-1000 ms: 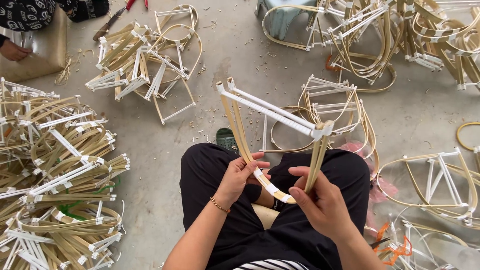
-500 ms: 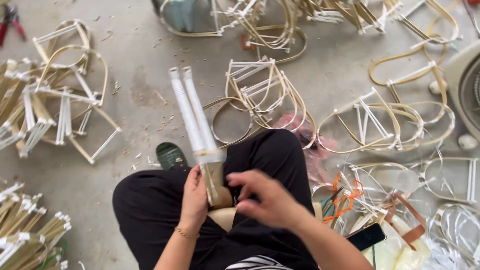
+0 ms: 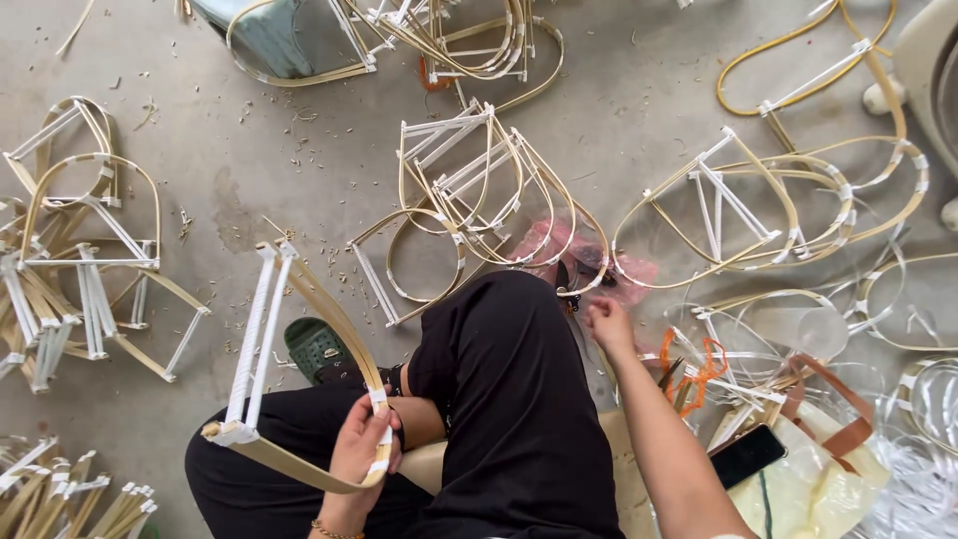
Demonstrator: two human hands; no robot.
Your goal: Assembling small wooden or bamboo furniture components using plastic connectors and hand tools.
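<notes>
My left hand point(image 3: 361, 445) grips a bent bamboo frame point(image 3: 261, 371) bound with white tape, holding it at a taped joint over my left knee; the frame's white wrapped bars point up and away from me. My right hand point(image 3: 609, 324) is stretched out to the right of my knee, fingers curled down near the floor beside a pink plastic bag point(image 3: 559, 250) and a heap of white strips point(image 3: 733, 379). Whether it holds anything I cannot tell. I sit in black trousers, with a green sandal point(image 3: 314, 346) on my foot.
Finished bamboo frames lie all around on the concrete floor: a stack at left point(image 3: 70, 260), a group ahead point(image 3: 469, 190), more at right point(image 3: 768, 200). Orange-handled scissors point(image 3: 689, 364), a black phone point(image 3: 748, 454) and a yellowish bag point(image 3: 818, 479) lie at my right.
My view has swung and the frame has moved to my left side, held by the left hand alone. My right hand has let go of it and reached out to the right.
</notes>
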